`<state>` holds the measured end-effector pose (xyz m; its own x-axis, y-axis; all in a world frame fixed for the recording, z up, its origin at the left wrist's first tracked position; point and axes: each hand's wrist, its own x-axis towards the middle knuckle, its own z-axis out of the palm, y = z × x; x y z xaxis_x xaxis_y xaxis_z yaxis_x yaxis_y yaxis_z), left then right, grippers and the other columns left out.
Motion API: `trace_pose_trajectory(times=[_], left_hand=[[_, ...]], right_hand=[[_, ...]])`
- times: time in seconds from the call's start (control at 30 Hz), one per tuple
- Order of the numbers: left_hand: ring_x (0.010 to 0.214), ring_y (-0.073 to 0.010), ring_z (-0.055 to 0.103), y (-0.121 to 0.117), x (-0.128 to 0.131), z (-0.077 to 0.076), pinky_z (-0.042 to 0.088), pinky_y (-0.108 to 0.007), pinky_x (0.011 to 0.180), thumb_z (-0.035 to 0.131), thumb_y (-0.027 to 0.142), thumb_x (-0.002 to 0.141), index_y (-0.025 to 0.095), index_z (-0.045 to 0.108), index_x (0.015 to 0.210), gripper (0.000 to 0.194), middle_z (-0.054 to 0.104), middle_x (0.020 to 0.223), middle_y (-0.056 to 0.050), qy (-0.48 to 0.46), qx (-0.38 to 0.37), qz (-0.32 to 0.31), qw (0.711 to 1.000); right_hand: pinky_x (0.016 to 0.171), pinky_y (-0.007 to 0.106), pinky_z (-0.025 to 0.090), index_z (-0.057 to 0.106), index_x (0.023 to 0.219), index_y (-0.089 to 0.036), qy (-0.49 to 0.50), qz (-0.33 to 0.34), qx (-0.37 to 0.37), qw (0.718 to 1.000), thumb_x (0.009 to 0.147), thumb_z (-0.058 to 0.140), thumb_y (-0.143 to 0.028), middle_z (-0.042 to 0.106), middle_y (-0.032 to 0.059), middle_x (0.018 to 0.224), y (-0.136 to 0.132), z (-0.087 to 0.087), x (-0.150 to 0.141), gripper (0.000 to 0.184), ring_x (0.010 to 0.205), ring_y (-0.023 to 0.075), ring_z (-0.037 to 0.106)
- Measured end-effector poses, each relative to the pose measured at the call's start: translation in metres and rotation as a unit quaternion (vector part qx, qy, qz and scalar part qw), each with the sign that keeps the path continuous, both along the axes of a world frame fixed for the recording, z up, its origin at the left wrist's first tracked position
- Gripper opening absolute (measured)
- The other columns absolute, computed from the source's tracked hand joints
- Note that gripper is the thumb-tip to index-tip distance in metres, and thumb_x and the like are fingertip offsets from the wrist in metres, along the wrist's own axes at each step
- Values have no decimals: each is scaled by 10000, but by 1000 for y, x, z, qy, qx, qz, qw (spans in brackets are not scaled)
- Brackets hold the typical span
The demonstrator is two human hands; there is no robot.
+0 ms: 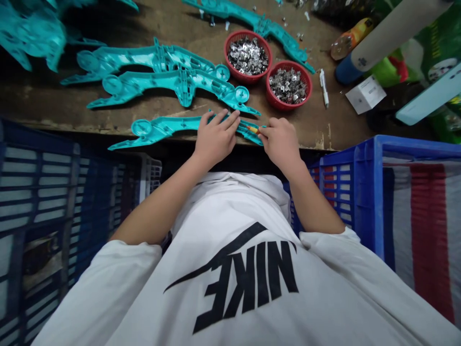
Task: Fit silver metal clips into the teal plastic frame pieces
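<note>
Along the table's front edge lies a long teal plastic part (173, 126) with a round disc at its left end. My left hand (216, 137) rests on its middle with the fingers outstretched, covering a stretch of it. At the part's right end, my right hand (283, 143) is closed around a thin orange-and-yellow pointed tool (253, 129), whose tip points left at the part; the fist hides the rest. Just behind are two similar teal parts (151, 86). Beyond my right hand stand two red bowls (279, 105) full of small shiny metal clips (288, 85).
Another teal part (248, 19) lies at the back, and more teal pieces (32, 33) are piled at far left. A white pen (323, 89), a small white box (366, 94) and a bottle (351, 39) are on the right. Blue crates (376, 192) flank me.
</note>
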<state>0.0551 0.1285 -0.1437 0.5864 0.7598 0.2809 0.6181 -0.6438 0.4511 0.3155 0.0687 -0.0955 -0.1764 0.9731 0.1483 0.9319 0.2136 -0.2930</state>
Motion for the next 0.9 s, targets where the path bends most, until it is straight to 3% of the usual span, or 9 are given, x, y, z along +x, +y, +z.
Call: trace_pose_trajectory(times=[0.13, 0.23, 0.3, 0.37, 0.5, 0.57, 0.7, 0.9], left_hand=[[1787, -414, 617, 2, 0, 8, 405, -731, 1478, 516, 318, 1211, 246, 745, 1743, 584, 663, 1884, -172, 7, -11, -6, 1000], [1795, -389, 609, 0, 2, 14, 403, -692, 1501, 493, 254, 1182, 153, 604, 1873, 707, 676, 1860, -231, 17, -23, 7, 1000], [1805, -378, 598, -2, 3, 16, 402, -683, 1509, 510, 202, 1154, 189, 552, 1920, 767, 680, 1862, -218, 24, -17, 10, 1000], [1823, -390, 578, -2, 3, 16, 397, -704, 1510, 540, 184, 1141, 266, 646, 1858, 729, 667, 1885, -185, 36, -5, 2, 999], [1818, -416, 585, 0, 4, 11, 416, -728, 1498, 592, 209, 1141, 270, 791, 1694, 591, 691, 1865, -175, 35, 7, -2, 999], [1799, -413, 609, 2, 5, 8, 429, -723, 1496, 600, 215, 1137, 265, 794, 1692, 590, 720, 1836, -165, 20, 9, 2, 1000], [1782, -398, 629, 3, 7, 6, 424, -700, 1510, 599, 231, 1128, 242, 829, 1653, 573, 743, 1813, -152, 1, 7, 7, 1000], [1782, -379, 631, 3, 6, 4, 403, -702, 1526, 610, 256, 1128, 264, 866, 1594, 532, 750, 1809, -125, -27, -8, 15, 999]], right_hand=[[1034, 604, 621, 943, 1135, -175, -27, 6, -41, 999, 1128, 680, -221, 811, 227, 1157, 1, 20, 6, 268, 1112, 439, 747], [1072, 598, 642, 898, 1183, -156, -27, -54, -26, 998, 1125, 663, -218, 813, 243, 1261, 2, 28, 22, 250, 1181, 448, 778], [1142, 604, 643, 850, 1250, -165, 16, -96, 15, 995, 1160, 630, -249, 819, 246, 1335, 13, 22, 32, 252, 1270, 443, 782], [1174, 579, 653, 781, 1342, -202, 101, -103, 38, 989, 1231, 574, -325, 844, 210, 1331, 32, 6, 30, 265, 1281, 397, 803], [1092, 511, 705, 629, 1466, -276, 263, -32, 8, 964, 1324, 450, -574, 883, 115, 1185, 64, -32, -3, 376, 1106, 313, 872], [1121, 515, 702, 600, 1454, -287, 284, -4, 16, 959, 1320, 429, -674, 895, 122, 1218, 67, -40, -18, 444, 1153, 313, 889], [1209, 546, 682, 584, 1438, -294, 274, 7, 26, 961, 1313, 384, -756, 913, 155, 1328, 58, -39, -21, 519, 1310, 331, 887], [1177, 548, 708, 598, 1438, -286, 271, 22, 19, 962, 1297, 391, -797, 915, 188, 1407, 48, -33, -16, 568, 1335, 357, 897]])
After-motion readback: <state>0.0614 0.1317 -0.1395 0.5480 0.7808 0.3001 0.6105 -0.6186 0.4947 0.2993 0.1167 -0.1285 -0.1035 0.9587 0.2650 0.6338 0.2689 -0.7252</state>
